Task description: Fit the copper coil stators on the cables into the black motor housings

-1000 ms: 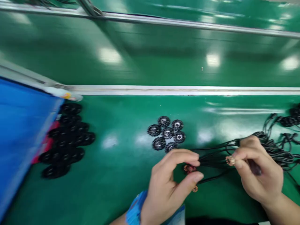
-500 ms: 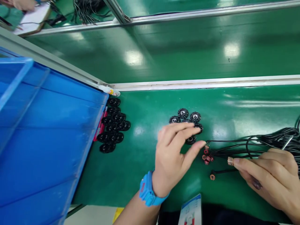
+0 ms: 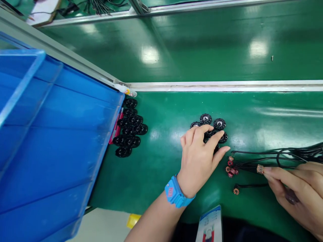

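Moving off the copper-ended cables (image 3: 230, 167) since a second ago, the left hand (image 3: 198, 156) is now hovering, fingers spread, over the black round parts (image 3: 219, 124) on the tabletop (image 3: 156, 174); whether it is touching one, I cannot tell. The right hand (image 3: 300, 188) is pinching a copper-coloured end piece (image 3: 260, 169), so attention seems to be shifting to the round parts.

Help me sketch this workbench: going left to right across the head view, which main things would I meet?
Blue bin → cluster of black round parts → left hand → red and copper-coloured cable ends → copper-coloured piece → right hand holding that piece.
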Action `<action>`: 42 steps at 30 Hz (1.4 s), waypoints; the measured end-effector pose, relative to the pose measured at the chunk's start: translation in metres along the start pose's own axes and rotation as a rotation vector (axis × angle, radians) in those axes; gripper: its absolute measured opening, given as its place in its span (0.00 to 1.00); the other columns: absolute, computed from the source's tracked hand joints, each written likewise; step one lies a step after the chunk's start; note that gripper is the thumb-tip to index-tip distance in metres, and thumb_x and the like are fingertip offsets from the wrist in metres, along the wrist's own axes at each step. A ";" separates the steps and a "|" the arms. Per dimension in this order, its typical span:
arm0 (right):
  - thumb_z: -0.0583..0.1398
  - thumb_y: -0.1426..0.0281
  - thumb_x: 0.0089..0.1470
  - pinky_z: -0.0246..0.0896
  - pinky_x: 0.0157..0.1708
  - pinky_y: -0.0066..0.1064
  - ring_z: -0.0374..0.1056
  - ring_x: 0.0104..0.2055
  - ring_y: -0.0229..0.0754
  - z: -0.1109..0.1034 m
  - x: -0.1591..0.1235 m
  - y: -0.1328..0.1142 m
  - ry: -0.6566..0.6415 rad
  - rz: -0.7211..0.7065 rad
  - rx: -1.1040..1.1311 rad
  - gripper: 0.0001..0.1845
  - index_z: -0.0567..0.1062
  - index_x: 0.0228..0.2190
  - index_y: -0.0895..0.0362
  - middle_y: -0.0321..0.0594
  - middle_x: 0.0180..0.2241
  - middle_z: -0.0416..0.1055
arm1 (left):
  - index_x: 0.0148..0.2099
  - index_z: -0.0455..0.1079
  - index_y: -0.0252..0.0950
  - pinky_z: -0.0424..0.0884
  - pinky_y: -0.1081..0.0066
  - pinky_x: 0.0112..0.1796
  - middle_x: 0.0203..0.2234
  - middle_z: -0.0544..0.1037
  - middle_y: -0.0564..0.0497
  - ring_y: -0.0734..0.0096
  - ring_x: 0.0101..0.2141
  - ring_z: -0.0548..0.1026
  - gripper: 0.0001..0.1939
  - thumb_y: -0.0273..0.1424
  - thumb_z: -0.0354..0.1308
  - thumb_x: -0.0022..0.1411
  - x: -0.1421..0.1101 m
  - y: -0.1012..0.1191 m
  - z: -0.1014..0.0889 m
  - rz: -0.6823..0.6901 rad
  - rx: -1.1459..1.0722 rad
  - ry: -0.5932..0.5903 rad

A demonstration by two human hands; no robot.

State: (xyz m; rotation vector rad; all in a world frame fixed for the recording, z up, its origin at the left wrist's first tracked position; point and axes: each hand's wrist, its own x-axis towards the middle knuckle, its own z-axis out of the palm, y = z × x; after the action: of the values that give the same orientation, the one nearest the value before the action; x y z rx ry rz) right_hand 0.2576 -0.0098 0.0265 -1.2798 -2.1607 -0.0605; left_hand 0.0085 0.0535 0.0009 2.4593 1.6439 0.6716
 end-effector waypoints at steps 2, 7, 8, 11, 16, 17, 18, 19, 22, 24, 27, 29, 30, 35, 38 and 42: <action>0.71 0.75 0.56 0.60 0.40 0.35 0.62 0.34 0.39 0.000 0.004 -0.002 -0.010 0.016 -0.020 0.16 0.79 0.45 0.55 0.35 0.28 0.70 | 0.55 0.80 0.40 0.67 0.52 0.48 0.52 0.76 0.39 0.46 0.52 0.68 0.17 0.39 0.68 0.67 0.000 0.001 0.004 -0.014 0.004 0.008; 0.70 0.74 0.58 0.58 0.40 0.35 0.63 0.33 0.38 0.008 0.014 -0.003 -0.049 0.004 -0.106 0.12 0.78 0.44 0.56 0.35 0.27 0.71 | 0.53 0.80 0.41 0.65 0.55 0.47 0.50 0.79 0.43 0.50 0.52 0.69 0.12 0.29 0.65 0.68 0.002 0.004 0.008 -0.004 -0.076 -0.014; 0.70 0.73 0.58 0.57 0.39 0.35 0.63 0.32 0.38 0.012 0.015 -0.002 -0.056 -0.009 -0.144 0.11 0.79 0.43 0.56 0.34 0.26 0.70 | 0.53 0.80 0.42 0.64 0.55 0.46 0.49 0.79 0.44 0.52 0.51 0.69 0.13 0.27 0.64 0.68 0.002 0.005 0.008 0.015 -0.113 -0.036; 0.70 0.71 0.60 0.50 0.34 0.36 0.59 0.31 0.40 0.024 0.019 0.005 -0.130 -0.082 -0.270 0.09 0.79 0.42 0.57 0.34 0.24 0.67 | 0.57 0.77 0.42 0.64 0.55 0.47 0.50 0.80 0.46 0.52 0.51 0.70 0.19 0.24 0.61 0.65 0.004 0.005 0.005 0.030 -0.194 -0.102; 0.64 0.75 0.64 0.47 0.33 0.38 0.57 0.33 0.42 0.034 0.020 0.010 -0.288 -0.156 -0.289 0.07 0.79 0.44 0.61 0.36 0.26 0.67 | 0.60 0.75 0.39 0.64 0.51 0.48 0.53 0.76 0.41 0.47 0.53 0.68 0.22 0.31 0.63 0.64 0.006 0.001 0.003 -0.027 -0.178 -0.095; 0.62 0.76 0.65 0.47 0.34 0.38 0.57 0.33 0.42 0.033 0.019 0.009 -0.309 -0.155 -0.260 0.07 0.79 0.44 0.61 0.36 0.26 0.67 | 0.58 0.77 0.41 0.64 0.51 0.47 0.54 0.76 0.41 0.46 0.53 0.68 0.19 0.30 0.63 0.65 0.006 0.000 0.003 -0.025 -0.174 -0.099; 0.61 0.76 0.65 0.47 0.34 0.38 0.57 0.33 0.41 0.031 0.017 0.008 -0.335 -0.153 -0.227 0.08 0.79 0.45 0.61 0.36 0.26 0.67 | 0.56 0.78 0.42 0.64 0.52 0.47 0.54 0.76 0.42 0.46 0.54 0.68 0.17 0.30 0.63 0.65 0.006 -0.001 0.003 -0.024 -0.171 -0.104; 0.60 0.77 0.66 0.47 0.34 0.38 0.57 0.33 0.41 0.028 0.014 0.006 -0.364 -0.153 -0.189 0.09 0.79 0.45 0.61 0.37 0.27 0.66 | 0.55 0.79 0.43 0.64 0.52 0.46 0.54 0.76 0.42 0.47 0.54 0.67 0.15 0.30 0.64 0.66 0.006 -0.002 0.003 -0.025 -0.171 -0.109; 0.59 0.77 0.67 0.48 0.34 0.38 0.57 0.33 0.40 0.019 0.008 0.004 -0.435 -0.145 -0.071 0.09 0.79 0.45 0.61 0.36 0.28 0.67 | 0.50 0.80 0.42 0.64 0.54 0.45 0.52 0.76 0.42 0.48 0.52 0.68 0.11 0.33 0.68 0.66 0.005 -0.001 0.003 -0.023 -0.189 -0.113; 0.62 0.75 0.66 0.49 0.35 0.37 0.58 0.32 0.39 0.015 0.006 0.003 -0.406 -0.121 -0.044 0.07 0.78 0.45 0.59 0.35 0.27 0.67 | 0.51 0.80 0.41 0.65 0.54 0.45 0.53 0.76 0.41 0.48 0.52 0.68 0.15 0.37 0.72 0.63 0.005 -0.001 0.003 -0.009 -0.203 -0.119; 0.67 0.74 0.62 0.55 0.37 0.35 0.60 0.32 0.38 0.010 0.010 0.001 -0.269 -0.056 -0.058 0.09 0.79 0.45 0.56 0.33 0.27 0.68 | 0.52 0.80 0.41 0.65 0.52 0.46 0.55 0.75 0.40 0.45 0.54 0.67 0.19 0.39 0.74 0.60 0.006 -0.001 0.001 -0.011 -0.210 -0.112; 0.69 0.75 0.60 0.58 0.38 0.34 0.62 0.32 0.38 0.008 0.015 0.000 -0.200 -0.022 -0.061 0.11 0.79 0.44 0.55 0.34 0.28 0.70 | 0.48 0.81 0.41 0.64 0.52 0.47 0.57 0.74 0.41 0.44 0.55 0.66 0.14 0.37 0.74 0.60 0.006 -0.001 0.001 -0.024 -0.216 -0.106; 0.69 0.75 0.59 0.58 0.39 0.34 0.63 0.33 0.38 0.007 0.017 -0.001 -0.181 -0.011 -0.066 0.12 0.79 0.45 0.55 0.34 0.28 0.70 | 0.46 0.82 0.42 0.64 0.51 0.48 0.57 0.74 0.42 0.44 0.55 0.66 0.12 0.36 0.74 0.60 0.006 -0.001 0.001 -0.027 -0.225 -0.108; 0.70 0.74 0.59 0.55 0.37 0.35 0.63 0.33 0.38 0.007 0.021 0.000 -0.215 -0.092 -0.206 0.14 0.79 0.47 0.55 0.36 0.29 0.72 | 0.45 0.83 0.42 0.63 0.52 0.50 0.56 0.77 0.45 0.48 0.54 0.67 0.12 0.37 0.75 0.60 0.002 0.008 0.005 0.011 -0.305 -0.132; 0.69 0.74 0.60 0.50 0.34 0.37 0.61 0.33 0.40 0.009 0.023 0.004 -0.269 -0.184 -0.249 0.14 0.79 0.47 0.57 0.37 0.29 0.71 | 0.46 0.83 0.42 0.63 0.53 0.50 0.55 0.78 0.46 0.50 0.54 0.67 0.13 0.39 0.75 0.60 -0.002 0.013 0.009 0.024 -0.332 -0.113; 0.65 0.73 0.63 0.49 0.35 0.38 0.62 0.33 0.41 0.009 0.025 0.006 -0.335 -0.242 -0.256 0.14 0.79 0.50 0.58 0.36 0.26 0.67 | 0.47 0.83 0.42 0.63 0.54 0.50 0.54 0.79 0.47 0.51 0.53 0.68 0.13 0.39 0.74 0.60 -0.005 0.016 0.012 0.029 -0.331 -0.111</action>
State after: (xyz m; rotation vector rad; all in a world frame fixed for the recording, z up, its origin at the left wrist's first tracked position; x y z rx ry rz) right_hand 0.2500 0.0162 0.0308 -1.2263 -2.6606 -0.2436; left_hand 0.0261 0.0444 -0.0062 2.2439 1.3368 0.7302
